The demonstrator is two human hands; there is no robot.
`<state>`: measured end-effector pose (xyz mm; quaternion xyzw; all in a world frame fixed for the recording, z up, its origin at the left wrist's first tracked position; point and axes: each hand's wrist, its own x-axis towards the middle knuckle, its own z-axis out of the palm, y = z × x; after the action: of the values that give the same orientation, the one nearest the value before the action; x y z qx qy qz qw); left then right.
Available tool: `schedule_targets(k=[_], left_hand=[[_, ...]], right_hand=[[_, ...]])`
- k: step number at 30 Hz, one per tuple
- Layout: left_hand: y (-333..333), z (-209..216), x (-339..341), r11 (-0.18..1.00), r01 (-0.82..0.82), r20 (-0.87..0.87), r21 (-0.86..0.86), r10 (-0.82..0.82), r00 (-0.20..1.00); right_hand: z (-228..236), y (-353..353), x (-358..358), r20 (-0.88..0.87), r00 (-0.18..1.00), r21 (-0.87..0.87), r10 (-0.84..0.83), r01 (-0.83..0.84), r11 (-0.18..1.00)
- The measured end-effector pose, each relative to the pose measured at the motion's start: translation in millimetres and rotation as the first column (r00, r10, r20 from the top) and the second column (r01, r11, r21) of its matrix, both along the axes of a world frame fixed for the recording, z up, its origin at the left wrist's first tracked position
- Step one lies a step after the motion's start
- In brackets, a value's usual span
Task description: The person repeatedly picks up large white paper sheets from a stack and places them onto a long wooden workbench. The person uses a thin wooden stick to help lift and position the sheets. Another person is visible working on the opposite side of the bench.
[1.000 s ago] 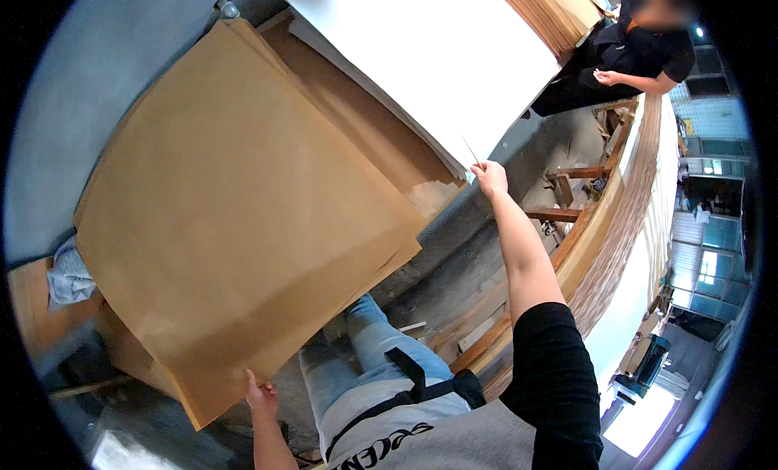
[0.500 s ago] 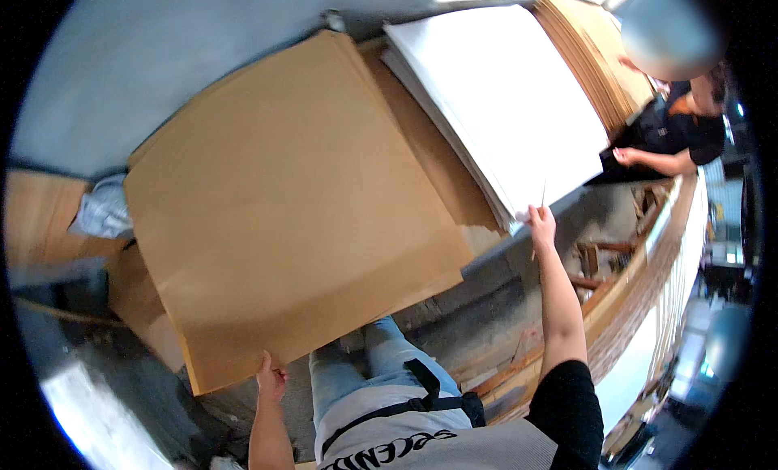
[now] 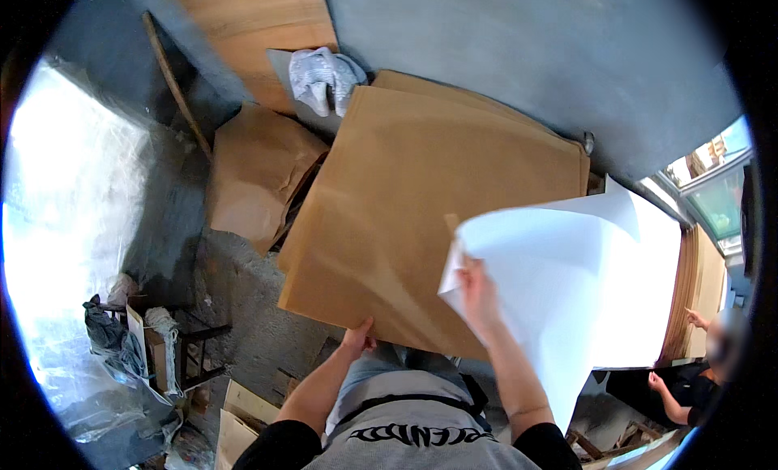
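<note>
Large brown paper sheets lie in a stack in front of me. My left hand is closed on their near edge, thumb on top. A big white sheet curls over the right part of the brown stack, its free corner held by my right hand. That hand is blurred by motion. A thin, light-coloured stick pokes out beyond its fingers. The far end of the white sheet still reaches the white stack on the right, which it partly hides.
Another brown stack stands beyond the white one, near a co-worker's arm. Along the back runs a grey wall. A light cloth, a wooden board and crumpled brown paper are at the left.
My right hand has taken hold of the white sheet's corner and drawn it leftward over the brown stack. The view has turned left. My left hand stays at the brown edge.
</note>
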<state>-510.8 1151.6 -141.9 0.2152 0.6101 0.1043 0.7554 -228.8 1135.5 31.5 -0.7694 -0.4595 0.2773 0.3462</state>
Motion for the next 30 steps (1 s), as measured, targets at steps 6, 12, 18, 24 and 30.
schedule_targets(k=[6,12,18,24,30], left_hand=[[-8,-3,-1,0.999,0.049,0.096,0.008,-0.049,0.994],[-5,-5,-7,0.996,0.084,0.141,0.041,-0.089,0.986],[-5,-13,-4,0.994,0.101,0.152,-0.04,-0.094,0.984],[-3,-3,-12,0.986,-0.002,0.121,-0.168,0.023,0.992],[-6,19,-41,0.98,0.013,0.125,-0.196,0.011,0.992]], right_hand=[[-62,74,-143,0.148,0.912,0.32,0.383,-0.41,0.854],[-113,80,-206,0.108,0.817,-0.038,0.567,-0.566,0.823],[-139,81,-209,-0.11,0.882,0.006,0.457,-0.46,0.888],[-105,16,-122,-0.738,0.665,-0.446,-0.118,-0.348,0.825],[-115,-138,-9,-0.547,0.523,-0.577,-0.653,0.33,0.747]])
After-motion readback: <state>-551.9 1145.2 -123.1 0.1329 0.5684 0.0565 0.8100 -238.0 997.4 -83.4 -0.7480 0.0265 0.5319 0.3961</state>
